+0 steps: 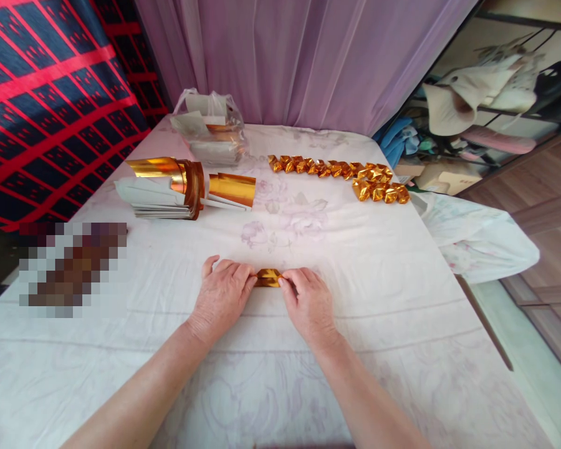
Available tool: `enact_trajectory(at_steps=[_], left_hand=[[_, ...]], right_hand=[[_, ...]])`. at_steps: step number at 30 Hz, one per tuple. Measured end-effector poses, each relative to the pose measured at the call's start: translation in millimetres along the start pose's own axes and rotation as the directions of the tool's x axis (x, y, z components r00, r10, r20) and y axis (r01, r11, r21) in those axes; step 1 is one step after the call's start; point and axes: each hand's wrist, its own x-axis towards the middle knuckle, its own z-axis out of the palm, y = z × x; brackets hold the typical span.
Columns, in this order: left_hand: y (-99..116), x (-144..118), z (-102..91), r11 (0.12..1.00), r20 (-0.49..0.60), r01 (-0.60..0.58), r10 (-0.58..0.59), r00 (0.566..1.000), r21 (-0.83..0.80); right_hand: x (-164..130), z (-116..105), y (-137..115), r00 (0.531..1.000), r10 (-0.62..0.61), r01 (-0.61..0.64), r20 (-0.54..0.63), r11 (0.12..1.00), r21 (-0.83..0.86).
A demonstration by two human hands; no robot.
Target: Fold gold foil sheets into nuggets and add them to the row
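Observation:
A small folded piece of gold foil paper (pixel 268 277) lies on the white floral cloth (pixel 346 249) in front of me. My left hand (pixel 222 296) pinches its left end and my right hand (pixel 308 302) pinches its right end, both palms down on the cloth. Only the middle of the gold piece shows between my fingertips.
A stack of gold foil sheets with white backs (pixel 168 187) lies at the back left. A row of several folded gold pieces (pixel 341 174) runs across the back right. A clear plastic bag with more sheets (pixel 210 125) sits by the purple curtain. The table edge drops off at right.

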Motion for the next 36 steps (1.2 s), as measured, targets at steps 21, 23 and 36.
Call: enact_trajectory(at_steps=[21, 23, 36], left_hand=[[2.6, 0.0, 5.1, 0.983, -0.069, -0.080, 0.093, 0.993, 0.165], [3.2, 0.0, 4.4, 0.985, -0.064, -0.076, 0.087, 0.994, 0.155], [3.1, -0.6, 1.4, 0.998, -0.029, 0.006, -0.004, 1.000, 0.059]], right_hand=[[0.0, 3.4, 0.2, 1.000, 0.020, -0.020, -0.003, 0.999, -0.049], [-0.2, 3.3, -0.2, 1.000, 0.022, -0.023, -0.005, 0.998, -0.052], [1.9, -0.9, -1.8, 0.999, -0.023, 0.023, 0.025, 0.999, -0.027]])
